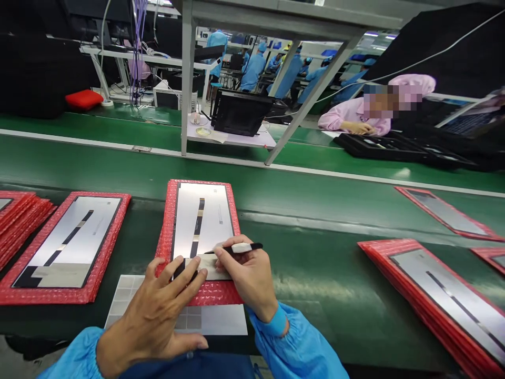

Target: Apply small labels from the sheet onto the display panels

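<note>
A silver display panel [211, 213] with a dark flex cable [198, 227] down its middle lies on red bubble-wrap bags [165, 231] in front of me. My left hand [155, 305] is open, its fingers spread and their tips resting on the panel's lower left part. Between the fingers of my right hand [252, 276] are slim black tweezers [241, 247] with a white middle. Their tip points left at a pale strip [213, 267] along the panel's lower end. My left fingertips cover part of that strip. A white sheet with grey squares [189, 320] lies partly under my left hand.
Another panel [81, 231] on red wrap lies to the left, beside stacked red bags [23, 226]. On the right are a stack with a panel [445, 287] and further wrapped panels [445, 210]. A metal frame [187, 95] stands behind. A person in pink [355, 116] sits across.
</note>
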{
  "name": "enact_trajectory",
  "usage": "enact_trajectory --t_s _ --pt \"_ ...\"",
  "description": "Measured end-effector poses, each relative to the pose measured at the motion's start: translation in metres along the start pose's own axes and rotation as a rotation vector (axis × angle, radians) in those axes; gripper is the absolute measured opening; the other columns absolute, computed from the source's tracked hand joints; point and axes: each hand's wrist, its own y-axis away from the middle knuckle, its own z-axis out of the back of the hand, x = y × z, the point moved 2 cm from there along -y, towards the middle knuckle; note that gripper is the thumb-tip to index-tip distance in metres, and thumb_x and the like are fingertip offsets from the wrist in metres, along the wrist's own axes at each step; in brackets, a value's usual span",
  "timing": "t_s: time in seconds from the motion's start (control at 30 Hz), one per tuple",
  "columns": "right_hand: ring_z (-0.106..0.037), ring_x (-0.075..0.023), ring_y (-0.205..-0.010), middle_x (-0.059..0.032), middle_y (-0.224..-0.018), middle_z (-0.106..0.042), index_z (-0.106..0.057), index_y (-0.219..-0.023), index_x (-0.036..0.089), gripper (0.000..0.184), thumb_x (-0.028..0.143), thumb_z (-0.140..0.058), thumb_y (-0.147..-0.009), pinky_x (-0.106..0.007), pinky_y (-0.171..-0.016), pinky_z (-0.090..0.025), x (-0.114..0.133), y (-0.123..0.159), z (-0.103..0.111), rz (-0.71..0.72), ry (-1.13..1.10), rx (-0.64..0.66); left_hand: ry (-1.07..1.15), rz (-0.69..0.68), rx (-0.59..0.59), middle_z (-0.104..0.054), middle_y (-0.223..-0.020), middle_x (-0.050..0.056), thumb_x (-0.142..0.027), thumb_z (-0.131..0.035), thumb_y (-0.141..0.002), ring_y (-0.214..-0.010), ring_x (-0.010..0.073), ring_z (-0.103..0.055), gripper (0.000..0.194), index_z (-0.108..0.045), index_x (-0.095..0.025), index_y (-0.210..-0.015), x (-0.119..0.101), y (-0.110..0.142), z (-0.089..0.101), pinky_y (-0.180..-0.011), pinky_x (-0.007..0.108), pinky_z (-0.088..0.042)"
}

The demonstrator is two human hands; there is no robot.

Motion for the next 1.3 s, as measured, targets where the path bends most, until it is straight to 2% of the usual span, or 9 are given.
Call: enact_trajectory --t_s 0.27,0.47,0.67,0.8,0.97,1.1,1.3 --pt "-0.070 -0.0208 -0.054 -0.0001 -0.060 -0.069 -0.065 -0.082 0.022 0.031 0.043 -0.087 -0.079 -0.030 -0.056 -0.058 -0.001 -0.002 -0.001 0.007 -0.067 -0.020 -0.070 -0.025 0.080 -0.050 -0.162 0.009 -0.093 -0.049 -0.082 -0.128 0.0393 -0.049 0.103 -0.049 -0.022 -0.157 -0.003 -0.001 0.003 -0.105 0.053 -0.023" --pt "-0.070 -0.0217 -0.055 -0.0001 -0.062 -0.069 -0.066 -0.083 0.022 0.032 0.044 -0.089 -0.077 -0.031 -0.056 -0.058 0.000 -0.001 -0.001 0.013 -0.084 -0.028 -0.075 0.086 0.050 -0.052 -0.160 0.012 -0.090 -0.055 -0.082 -0.128 0.0394 -0.051 0.104 -0.047 -0.021 -0.159 -0.010 -0.004 -0.001 -0.105 0.051 -0.025" --pt "-0.069 -0.0215 -0.054 -0.0002 -0.060 -0.069 -0.066 -0.082 0.022 0.031 0.043 -0.088 -0.077 -0.031 -0.056 -0.058 -0.002 -0.001 -0.002 0.036 -0.096 -0.026 -0.003 -0.043 0.054 -0.053 -0.160 0.009 -0.068 -0.067 -0.087 -0.140 0.0408 -0.045 0.091 -0.041 -0.025 -0.162 0.000 0.009 0.000 -0.117 0.055 -0.017" --pt "-0.068 -0.0212 -0.052 0.0004 -0.059 -0.068 -0.066 -0.080 0.022 0.030 0.042 -0.087 -0.076 -0.031 -0.054 -0.058 -0.003 -0.002 -0.003 0.055 -0.102 -0.050 0.067 -0.045 0.112 -0.050 -0.163 0.007 -0.057 -0.068 -0.089 -0.146 0.0410 -0.042 0.090 -0.033 -0.026 -0.166 0.010 0.018 0.000 -0.123 0.058 -0.011" --pt "-0.068 -0.0205 -0.052 0.0005 -0.058 -0.068 -0.065 -0.079 0.022 0.028 0.040 -0.086 -0.076 -0.030 -0.053 -0.058 -0.004 -0.003 -0.003 0.060 -0.119 -0.041 0.225 -0.029 0.054 -0.048 -0.161 0.014 -0.046 -0.065 -0.091 -0.153 0.0377 -0.037 0.090 -0.024 -0.019 -0.167 0.021 0.030 -0.006 -0.128 0.056 -0.021" --pt "-0.068 -0.0201 -0.052 0.0009 -0.058 -0.068 -0.065 -0.081 0.022 0.027 0.039 -0.086 -0.076 -0.029 -0.054 -0.058 -0.006 -0.004 -0.002 0.077 -0.134 -0.045 0.220 -0.019 0.026 -0.051 -0.158 0.015 -0.049 -0.064 -0.091 -0.152 0.0368 -0.040 0.092 -0.022 -0.018 -0.167 0.023 0.030 -0.009 -0.127 0.054 -0.022" --pt "-0.067 -0.0201 -0.050 0.0004 -0.059 -0.068 -0.065 -0.081 0.021 0.030 0.041 -0.087 -0.076 -0.031 -0.053 -0.057 -0.005 -0.003 -0.005 0.083 -0.161 -0.026 0.039 0.063 0.067 -0.049 -0.162 0.012 -0.060 -0.069 -0.085 -0.140 0.0397 -0.049 0.095 -0.032 -0.026 -0.165 0.007 0.016 -0.007 -0.115 0.055 -0.020"
